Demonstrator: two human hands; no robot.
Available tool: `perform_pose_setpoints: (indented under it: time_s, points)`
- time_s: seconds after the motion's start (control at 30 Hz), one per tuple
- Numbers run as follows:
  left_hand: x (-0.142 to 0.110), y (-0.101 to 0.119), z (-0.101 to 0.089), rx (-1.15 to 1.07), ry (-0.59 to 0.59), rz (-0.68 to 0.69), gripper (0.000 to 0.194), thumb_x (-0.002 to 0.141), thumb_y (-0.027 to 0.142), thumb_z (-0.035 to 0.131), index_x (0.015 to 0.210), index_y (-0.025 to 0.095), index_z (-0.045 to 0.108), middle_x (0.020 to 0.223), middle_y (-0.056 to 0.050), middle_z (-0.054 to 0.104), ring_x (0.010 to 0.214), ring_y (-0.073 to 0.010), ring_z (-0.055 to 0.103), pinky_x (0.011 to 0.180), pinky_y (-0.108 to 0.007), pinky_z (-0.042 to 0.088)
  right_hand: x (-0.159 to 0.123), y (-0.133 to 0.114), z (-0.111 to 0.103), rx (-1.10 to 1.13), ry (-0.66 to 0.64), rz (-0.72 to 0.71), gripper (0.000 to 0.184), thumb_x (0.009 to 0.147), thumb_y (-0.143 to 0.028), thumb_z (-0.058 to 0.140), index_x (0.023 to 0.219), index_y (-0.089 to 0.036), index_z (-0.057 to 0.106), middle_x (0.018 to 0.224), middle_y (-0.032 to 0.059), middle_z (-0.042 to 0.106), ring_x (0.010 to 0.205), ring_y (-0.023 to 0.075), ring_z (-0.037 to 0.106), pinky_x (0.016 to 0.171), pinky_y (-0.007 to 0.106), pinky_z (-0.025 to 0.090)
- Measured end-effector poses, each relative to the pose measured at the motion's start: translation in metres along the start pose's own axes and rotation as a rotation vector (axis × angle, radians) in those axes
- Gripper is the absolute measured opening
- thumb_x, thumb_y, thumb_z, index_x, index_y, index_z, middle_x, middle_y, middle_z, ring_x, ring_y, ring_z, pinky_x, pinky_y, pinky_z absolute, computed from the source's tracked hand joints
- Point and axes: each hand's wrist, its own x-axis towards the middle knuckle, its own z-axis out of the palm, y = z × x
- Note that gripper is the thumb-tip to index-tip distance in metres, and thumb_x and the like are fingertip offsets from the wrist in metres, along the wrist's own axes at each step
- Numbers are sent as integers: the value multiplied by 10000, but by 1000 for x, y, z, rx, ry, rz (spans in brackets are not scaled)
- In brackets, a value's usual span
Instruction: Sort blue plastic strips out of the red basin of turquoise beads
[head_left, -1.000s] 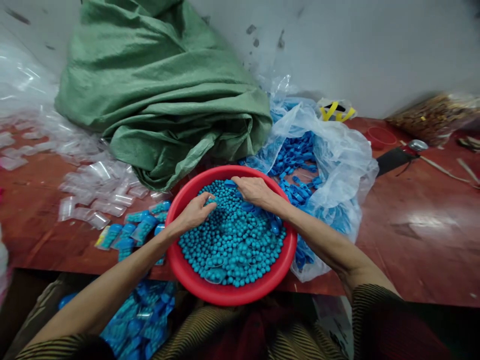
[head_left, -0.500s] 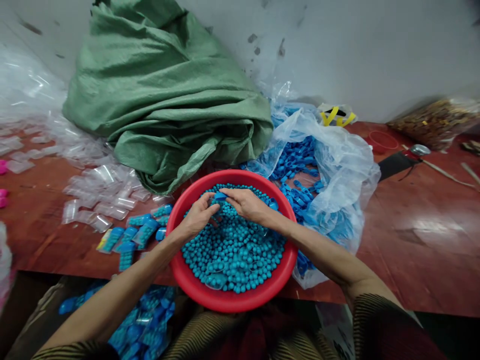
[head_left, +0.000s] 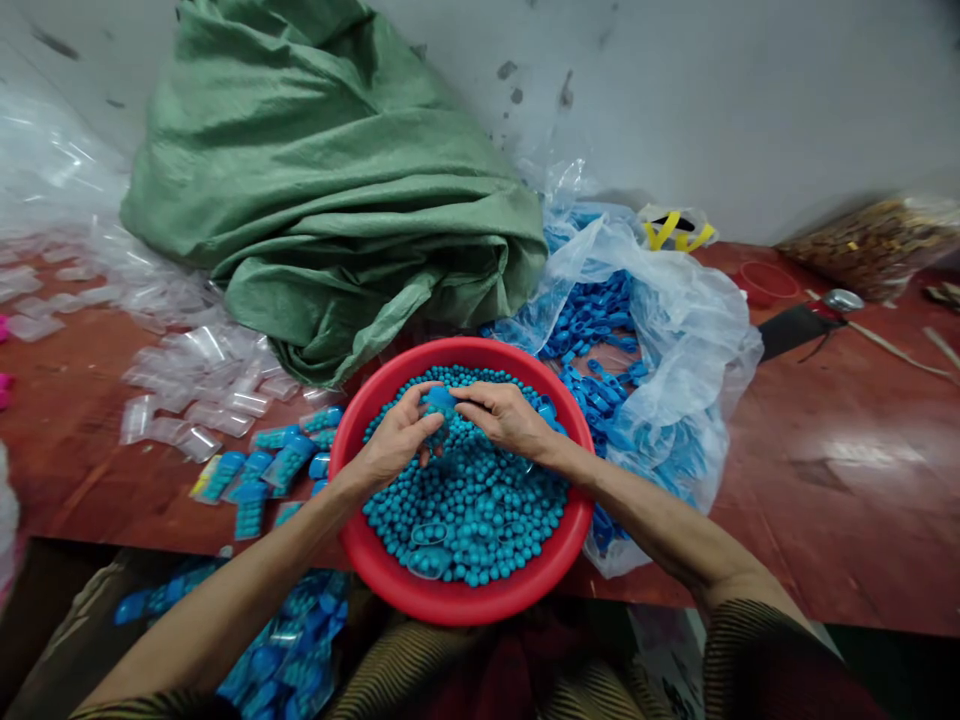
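Over the back part of a red basin (head_left: 465, 606) filled with turquoise beads (head_left: 480, 520), both my hands meet at one small clear container with a blue cap (head_left: 439, 398). My left hand (head_left: 397, 435) is closed around the container's body, which its fingers partly hide. The fingers of my right hand (head_left: 502, 415) are bent against the right side of the blue cap. Clear empty containers (head_left: 427, 562) lie among the beads near the basin's front, and a blue piece (head_left: 547, 410) rests at its right side.
Left of the basin lie capped, bead-filled containers (head_left: 292, 460) and loose clear ones (head_left: 214, 370). A green sack (head_left: 337, 200) stands behind. To the right, a plastic bag (head_left: 679, 340) holds blue caps (head_left: 596, 320); a dark blade (head_left: 795, 330) lies beyond. More filled containers (head_left: 277, 650) sit below the table edge.
The blue cap has tipped from lying flat between my fingertips to sitting on top of the container in my left hand. My right fingers have shifted to the cap's right side.
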Motion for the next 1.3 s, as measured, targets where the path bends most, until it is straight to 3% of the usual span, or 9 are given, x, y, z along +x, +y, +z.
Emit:
perform_pose_setpoints:
  time_s: [0.2,0.37,0.43,0.57,0.67,0.97,1.13,1.23,1.3]
  points:
    - [-1,-1,1,8,36,-7,597,764,410,640,1273,185,425,686,46,504,429,-60,510,339,-161,321,-4,-4,-2,18,3,40,214,861,-172,528,947,-138,721,773,57,703,712,131,639,691,234,478]
    - [-5,2,3,5,8,21,653,761,409,637,1327,190,397,668,38,522,434,-68,509,334,-159,300,-3,-1,-9,288,-114,176,237,830,-240,554,956,-131,723,673,18,668,573,111,582,560,217,442]
    - [-6,5,3,3,10,31,663,771,395,624,1352,208,366,681,34,530,442,-72,515,338,-159,315,-3,-1,-8,370,-94,257,263,823,-269,553,986,-141,715,641,1,644,522,97,548,515,208,422]
    - [-6,8,2,44,20,28,605,783,351,619,1331,207,407,685,38,510,439,-57,502,358,-160,335,-6,1,-1,410,9,295,265,806,-278,561,985,-152,710,719,14,660,553,93,555,550,219,444]
    - [-5,8,2,26,-3,21,591,782,361,618,1314,194,425,669,43,498,448,-59,504,356,-157,322,-7,2,0,438,-38,319,267,816,-283,550,981,-142,706,624,-5,626,537,103,557,534,221,443]
    - [-8,10,19,-31,132,37,395,752,293,609,1109,167,496,610,71,458,440,-51,419,383,-166,363,-15,-9,14,97,177,45,222,883,-209,490,937,-149,697,834,60,702,738,130,631,696,248,495]
    - [-5,5,15,95,119,60,376,759,319,602,1091,180,493,586,86,415,412,-48,386,370,-172,352,-12,-4,-5,80,-11,7,204,858,-188,524,978,-145,682,830,63,662,779,144,610,740,283,498]
    - [-4,7,7,141,11,18,397,773,345,593,1114,189,464,628,73,468,413,-50,423,368,-176,347,-1,1,-21,239,-196,181,211,807,-192,583,987,-140,681,837,48,636,703,131,599,679,288,513]
    - [-4,10,4,164,-26,17,399,784,351,582,1125,193,450,663,62,487,445,-59,467,377,-175,359,6,3,-24,384,-203,353,359,796,-207,597,1144,-119,613,867,50,635,621,113,586,597,274,516]
